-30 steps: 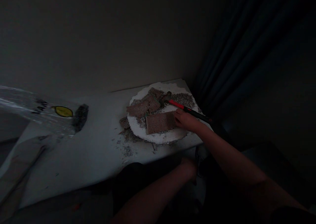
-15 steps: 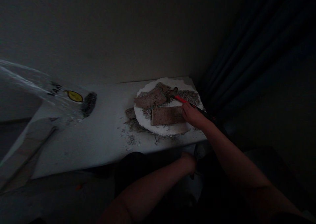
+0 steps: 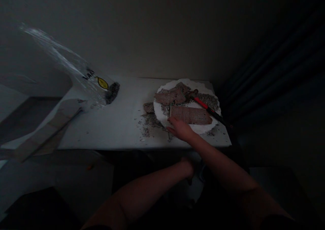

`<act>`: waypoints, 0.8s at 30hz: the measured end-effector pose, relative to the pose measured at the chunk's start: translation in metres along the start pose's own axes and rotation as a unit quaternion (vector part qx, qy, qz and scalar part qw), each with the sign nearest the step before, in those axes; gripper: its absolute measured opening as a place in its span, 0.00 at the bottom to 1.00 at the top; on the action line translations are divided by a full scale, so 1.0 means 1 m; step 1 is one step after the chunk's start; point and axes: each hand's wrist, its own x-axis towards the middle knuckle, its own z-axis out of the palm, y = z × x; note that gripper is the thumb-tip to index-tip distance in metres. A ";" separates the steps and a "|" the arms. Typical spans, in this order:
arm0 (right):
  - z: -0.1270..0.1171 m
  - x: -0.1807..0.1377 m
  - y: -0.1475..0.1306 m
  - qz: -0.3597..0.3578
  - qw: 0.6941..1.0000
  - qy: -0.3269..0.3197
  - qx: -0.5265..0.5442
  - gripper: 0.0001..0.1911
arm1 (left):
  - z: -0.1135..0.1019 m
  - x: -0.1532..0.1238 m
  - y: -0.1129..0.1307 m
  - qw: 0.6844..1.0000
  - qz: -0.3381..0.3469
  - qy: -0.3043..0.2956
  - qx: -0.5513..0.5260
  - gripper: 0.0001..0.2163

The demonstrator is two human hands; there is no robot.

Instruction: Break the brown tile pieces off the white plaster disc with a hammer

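Note:
My right hand [image 3: 181, 128] is at the lower left corner of a brown slab [image 3: 191, 115] dotted with small holes. Its fingers are spread, with the tips at the slab's edge; whether they touch it I cannot tell. The slab lies flat on a round white board [image 3: 161, 113] with a ragged rim. Behind it, a tool with a red and black handle [image 3: 207, 107], perhaps a hammer, rests on the board, its dark head among broken brown pieces [image 3: 170, 96]. My left hand [image 3: 187, 168] hangs low in front of the table edge, its fingers lost in shadow.
Grey crumbs [image 3: 149, 121] are strewn over the white table [image 3: 122, 121] left of the board. A clear plastic bag [image 3: 86, 76] with a yellow print and dark matter at its bottom stands further left. Dark curtains [image 3: 274, 54] hang on the right.
My right hand has let go of the red and black handle and moved left to the near corner of the brown slab. The tool now lies on the board. The view has shifted left.

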 end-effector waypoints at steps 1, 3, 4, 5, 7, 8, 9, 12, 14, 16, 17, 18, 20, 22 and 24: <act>-0.008 0.005 0.011 0.027 0.999 0.028 0.010 0.14 | -0.003 -0.001 0.001 0.999 0.000 -0.040 0.018 0.29; -0.025 0.007 0.039 0.063 0.996 0.069 0.013 0.10 | -0.012 -0.003 0.002 0.993 -0.006 -0.104 0.049 0.30; -0.032 0.005 0.054 0.075 0.995 0.072 0.004 0.07 | -0.017 -0.004 0.002 0.992 -0.011 -0.112 0.055 0.29; -0.038 0.002 0.069 0.091 0.994 0.064 -0.010 0.05 | -0.022 -0.005 0.002 0.992 -0.017 -0.115 0.056 0.28; -0.045 -0.005 0.094 0.099 0.994 0.023 -0.033 0.04 | -0.030 -0.007 0.001 0.992 -0.021 -0.113 0.053 0.28; -0.046 -0.008 0.102 0.098 0.995 0.006 -0.036 0.04 | -0.033 -0.007 0.001 0.992 -0.021 -0.111 0.052 0.28; -0.046 -0.010 0.109 0.100 0.994 -0.003 -0.042 0.05 | -0.035 -0.006 0.000 0.993 -0.020 -0.108 0.050 0.28; -0.043 -0.011 0.115 0.103 0.993 -0.009 -0.059 0.04 | -0.036 -0.001 0.000 0.995 -0.024 -0.094 0.022 0.25; -0.043 -0.009 0.115 0.101 0.993 -0.008 -0.064 0.05 | -0.035 0.003 0.000 0.996 -0.034 -0.076 -0.011 0.22; -0.044 -0.008 0.115 0.101 0.993 -0.012 -0.062 0.05 | -0.033 0.006 0.001 0.996 -0.045 -0.066 -0.032 0.20; -0.045 -0.007 0.116 0.104 0.993 -0.014 -0.061 0.04 | -0.032 0.007 0.001 0.996 -0.048 -0.061 -0.033 0.20; -0.045 -0.007 0.117 0.108 0.992 -0.016 -0.059 0.04 | -0.031 0.007 0.001 0.997 -0.045 -0.060 -0.029 0.21; -0.046 -0.007 0.119 0.113 0.992 -0.023 -0.050 0.03 | -0.031 0.007 0.001 0.997 -0.036 -0.068 -0.007 0.21; -0.045 -0.006 0.121 0.117 0.992 -0.026 -0.042 0.02 | -0.032 0.005 0.001 0.996 -0.022 -0.082 0.025 0.23; -0.045 -0.006 0.123 0.119 0.992 -0.027 -0.043 0.02 | -0.035 0.003 0.002 0.992 -0.014 -0.110 0.054 0.27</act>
